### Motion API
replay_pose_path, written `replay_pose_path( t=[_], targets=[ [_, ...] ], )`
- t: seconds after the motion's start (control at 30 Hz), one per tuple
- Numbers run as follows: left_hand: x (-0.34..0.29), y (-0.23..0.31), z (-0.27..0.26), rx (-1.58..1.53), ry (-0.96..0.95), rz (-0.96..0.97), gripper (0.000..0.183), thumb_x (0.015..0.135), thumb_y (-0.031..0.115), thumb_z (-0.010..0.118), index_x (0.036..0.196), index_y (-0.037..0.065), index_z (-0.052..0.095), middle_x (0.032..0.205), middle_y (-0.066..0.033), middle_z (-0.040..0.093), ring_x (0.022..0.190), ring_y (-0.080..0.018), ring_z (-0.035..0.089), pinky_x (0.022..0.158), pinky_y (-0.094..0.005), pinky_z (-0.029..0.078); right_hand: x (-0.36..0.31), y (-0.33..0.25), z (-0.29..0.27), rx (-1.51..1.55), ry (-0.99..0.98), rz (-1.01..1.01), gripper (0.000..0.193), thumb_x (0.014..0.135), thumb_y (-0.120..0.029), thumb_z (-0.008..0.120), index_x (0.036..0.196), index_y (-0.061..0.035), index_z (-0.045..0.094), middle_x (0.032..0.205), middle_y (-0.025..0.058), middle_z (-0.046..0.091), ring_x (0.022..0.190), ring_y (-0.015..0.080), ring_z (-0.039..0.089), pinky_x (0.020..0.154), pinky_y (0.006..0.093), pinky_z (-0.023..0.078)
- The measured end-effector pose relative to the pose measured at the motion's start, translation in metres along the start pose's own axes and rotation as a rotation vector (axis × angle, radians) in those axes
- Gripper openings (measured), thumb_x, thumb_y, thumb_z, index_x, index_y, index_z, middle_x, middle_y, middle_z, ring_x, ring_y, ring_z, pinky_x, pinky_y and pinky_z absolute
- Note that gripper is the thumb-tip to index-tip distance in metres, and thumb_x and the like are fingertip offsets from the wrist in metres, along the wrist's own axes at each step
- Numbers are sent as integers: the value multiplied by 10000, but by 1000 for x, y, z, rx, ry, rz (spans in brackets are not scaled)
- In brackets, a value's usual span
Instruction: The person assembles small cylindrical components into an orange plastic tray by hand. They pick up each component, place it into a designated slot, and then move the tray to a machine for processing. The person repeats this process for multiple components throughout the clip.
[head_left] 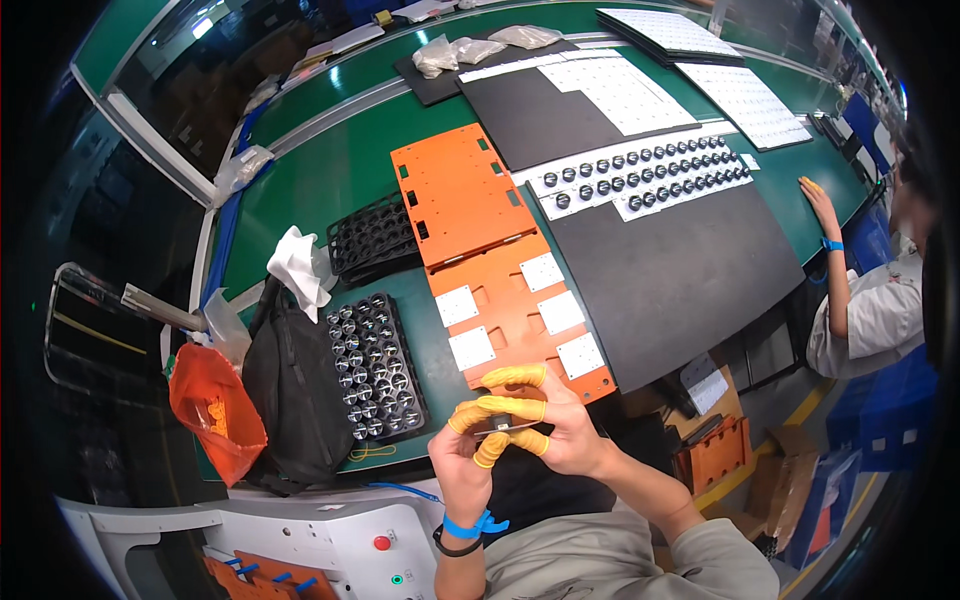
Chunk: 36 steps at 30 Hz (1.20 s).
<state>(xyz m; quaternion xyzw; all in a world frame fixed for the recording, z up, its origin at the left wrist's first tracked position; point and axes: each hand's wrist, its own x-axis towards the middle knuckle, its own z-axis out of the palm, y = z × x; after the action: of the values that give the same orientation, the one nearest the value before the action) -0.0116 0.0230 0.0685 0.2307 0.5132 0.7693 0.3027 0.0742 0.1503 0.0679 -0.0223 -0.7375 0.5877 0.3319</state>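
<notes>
1. Here's the small dark part (502,424), just my side of the orange fixture (462,200)!
2. Left hand (463,447) and right hand (566,428) both pinch it.
3. Probably light, stiff, maybe fragile: I'd grip the edges.

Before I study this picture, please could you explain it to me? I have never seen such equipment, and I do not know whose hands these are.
There is no robot here. A camera worn on a person's head looks down, and its wide lens bends straight edges. The left hand and right hand, with yellow finger covers, belong to the wearer. Together they hold a small part, mostly hidden by the fingers. On the green table lie an orange fixture with white square boards, a black tray of round pieces, and a large dark board. At the right is a co-worker's hand.
</notes>
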Motion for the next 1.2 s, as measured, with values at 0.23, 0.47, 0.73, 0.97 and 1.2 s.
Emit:
replay_pose_path(
  t=[0.23,0.47,0.73,0.97,1.2],
  targets=[
    [0,-8,-8,8,-1,-30,311,848,144,799,1042,-49,650,1033,-68,658,936,-143,622,860,-284,505,-6,-1,0,224,-4,159,356,896,-52,696,1250,-38,656,1311,140,539,1188,260,558,965,348,490],
    [-3,-10,-7,71,30,4,265,874,120,775,1032,-53,650,1037,-79,656,924,-134,612,830,-271,501,-8,4,-2,249,-25,156,323,913,-25,665,1235,-22,650,1334,140,533,1204,254,551,970,346,486],
    [3,2,1,534,171,190,219,851,140,787,939,-33,686,901,-69,666,768,-130,600,684,-256,482,-4,0,-6,133,-23,136,312,919,12,628,1228,-20,648,1321,134,541,1200,238,560,948,336,499],
    [12,20,-1,996,329,241,180,839,102,762,926,-42,697,784,-82,637,628,-153,541,585,-281,425,-13,13,-4,289,190,228,307,947,35,577,1245,-16,628,1263,97,561,1141,183,596,949,297,522],
    [18,14,-8,1211,283,146,228,840,135,768,937,-63,711,663,-102,584,530,-145,433,500,-316,342,-12,13,-5,366,202,220,282,973,-5,560,1249,16,617,1261,127,555,1117,214,612,982,339,509]
  ],
)
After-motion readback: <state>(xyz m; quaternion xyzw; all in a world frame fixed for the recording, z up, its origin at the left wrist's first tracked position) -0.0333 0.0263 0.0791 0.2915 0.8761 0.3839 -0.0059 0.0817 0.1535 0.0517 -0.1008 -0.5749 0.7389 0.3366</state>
